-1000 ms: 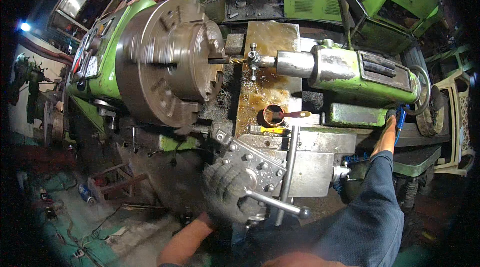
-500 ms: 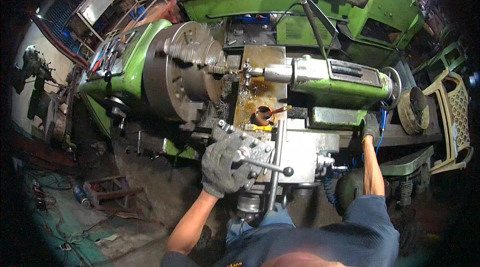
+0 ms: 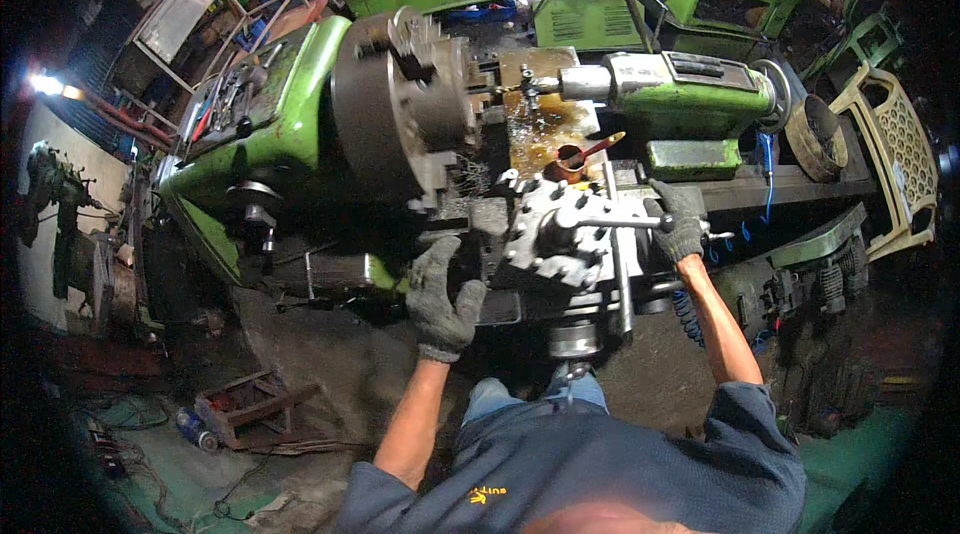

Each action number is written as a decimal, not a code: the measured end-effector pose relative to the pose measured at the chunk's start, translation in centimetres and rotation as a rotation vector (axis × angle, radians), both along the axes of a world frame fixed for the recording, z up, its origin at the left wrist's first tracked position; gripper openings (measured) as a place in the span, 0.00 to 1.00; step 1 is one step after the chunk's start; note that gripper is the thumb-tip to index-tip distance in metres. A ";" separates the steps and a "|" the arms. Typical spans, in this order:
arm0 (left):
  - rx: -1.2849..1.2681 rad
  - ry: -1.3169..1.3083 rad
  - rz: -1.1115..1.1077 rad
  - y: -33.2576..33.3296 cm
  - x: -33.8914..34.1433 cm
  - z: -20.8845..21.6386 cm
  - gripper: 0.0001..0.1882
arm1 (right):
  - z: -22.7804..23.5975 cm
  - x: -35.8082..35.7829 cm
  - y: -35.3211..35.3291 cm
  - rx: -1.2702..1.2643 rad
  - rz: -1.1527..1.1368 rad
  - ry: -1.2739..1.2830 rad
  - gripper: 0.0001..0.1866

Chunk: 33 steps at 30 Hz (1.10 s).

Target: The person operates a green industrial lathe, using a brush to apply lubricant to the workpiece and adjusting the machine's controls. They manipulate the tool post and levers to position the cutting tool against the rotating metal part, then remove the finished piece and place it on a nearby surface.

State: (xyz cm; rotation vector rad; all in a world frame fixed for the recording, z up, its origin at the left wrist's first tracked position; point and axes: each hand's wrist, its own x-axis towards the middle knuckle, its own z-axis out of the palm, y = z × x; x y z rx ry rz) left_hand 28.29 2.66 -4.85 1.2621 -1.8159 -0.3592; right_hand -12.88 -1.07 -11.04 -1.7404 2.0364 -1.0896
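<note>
My left hand (image 3: 440, 299), in a grey glove, is open in front of the lathe carriage, thumb and fingers apart, left of the square tool post (image 3: 560, 239). The tool post's clamp lever (image 3: 615, 221) points right, ending in a dark ball beside my right hand (image 3: 680, 224). That gloved hand is closed over a small crank handle (image 3: 718, 235) whose metal end pokes out to the right; its fingers are partly hidden. Behind, the big chuck (image 3: 400, 99) is smeared by spinning. The tailstock (image 3: 680, 89) faces it, with a slim tool (image 3: 530, 81) in its quill.
An oily plate (image 3: 545, 124) carries a small pot (image 3: 568, 164) with a red-handled brush (image 3: 603, 144). Metal shavings lie under the chuck. A cream plastic chair (image 3: 895, 149) and a round tub (image 3: 818, 139) stand at right. A wooden frame (image 3: 255, 409) sits on the floor at left.
My left hand has come off the tool post lever and opened. My right hand has moved from beside the tailstock base to the crank near the tool post. The whole view has shifted.
</note>
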 end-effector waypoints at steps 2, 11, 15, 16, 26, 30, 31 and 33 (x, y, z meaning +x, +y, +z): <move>-0.168 -0.113 -0.002 -1.4 4.1 1.1 0.28 | -2.3 1.1 -0.2 0.036 -0.065 0.314 0.19; -0.562 -0.342 0.070 -17.8 17.1 11.8 0.14 | -5.9 -0.5 -0.4 -0.110 -0.039 0.593 0.19; -0.574 -0.596 0.139 -27.2 21.5 12.3 0.10 | -4.3 1.8 -1.2 0.085 -0.082 0.486 0.19; -0.515 -0.757 0.169 -28.5 21.9 12.6 0.11 | -3.4 2.8 -1.3 0.150 -0.123 0.474 0.19; -0.257 -0.866 0.248 -35.3 21.1 10.3 0.14 | -8.8 -2.4 -1.9 0.285 -0.203 0.562 0.15; -0.162 -0.773 0.236 -34.8 22.2 10.7 0.14 | -6.0 0.9 -1.6 0.260 -0.203 0.585 0.13; -0.179 -0.752 0.232 -35.2 21.9 10.7 0.14 | -5.6 1.1 -1.2 0.114 -0.180 0.541 0.13; -0.161 -0.729 0.226 -35.8 21.0 10.5 0.14 | -5.2 1.0 -0.6 0.082 -0.183 0.533 0.13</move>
